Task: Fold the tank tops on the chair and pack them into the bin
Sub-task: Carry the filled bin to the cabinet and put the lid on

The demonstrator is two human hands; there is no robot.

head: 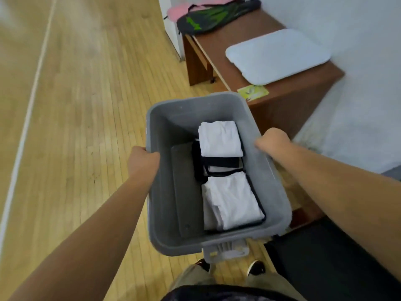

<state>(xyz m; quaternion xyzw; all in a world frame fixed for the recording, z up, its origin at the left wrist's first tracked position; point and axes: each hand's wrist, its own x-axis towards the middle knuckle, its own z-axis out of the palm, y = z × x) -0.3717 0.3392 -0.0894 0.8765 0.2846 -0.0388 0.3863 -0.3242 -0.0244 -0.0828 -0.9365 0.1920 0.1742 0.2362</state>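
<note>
I hold a grey plastic bin point(165, 205) in the air above the wooden floor. My left hand point(142, 160) grips its left rim, and my right hand point(272, 141) grips the right rim. Folded tank tops lie along the bin's right side: a white one point(219, 139) at the far end, a black one with white trim point(219, 167) in the middle, and another white one point(231, 199) nearest me. The left half of the bin's floor is bare.
A brown wooden bench point(288, 105) stands to the right against the white wall, carrying a pale lid point(277, 55), a green card point(252, 92) and a dark racket bag point(214, 17). A dark seat point(329, 257) is at lower right. Wooden floor spreads to the left.
</note>
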